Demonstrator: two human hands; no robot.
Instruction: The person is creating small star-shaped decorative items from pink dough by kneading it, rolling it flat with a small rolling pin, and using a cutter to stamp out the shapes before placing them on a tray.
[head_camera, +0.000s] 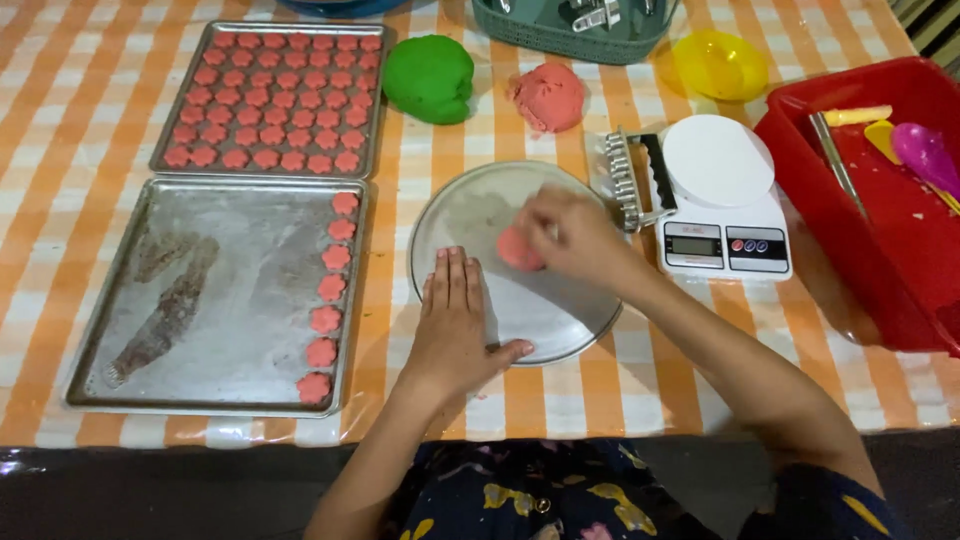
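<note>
pink dough ball (519, 249) gripped in my right hand (570, 235) over round metal plate (560, 320); my left hand (455, 320) lies flat, released, on the plate.

Head view, steeply down, close over table (600, 400)

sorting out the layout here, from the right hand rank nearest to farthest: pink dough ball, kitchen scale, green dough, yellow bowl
1. Pink dough ball, just behind the right hand that presses a pink piece on the round plate.
2. Kitchen scale, to its right.
3. Green dough, back left.
4. Yellow bowl, back right.
The first two are close to call, as are the last two.
</note>
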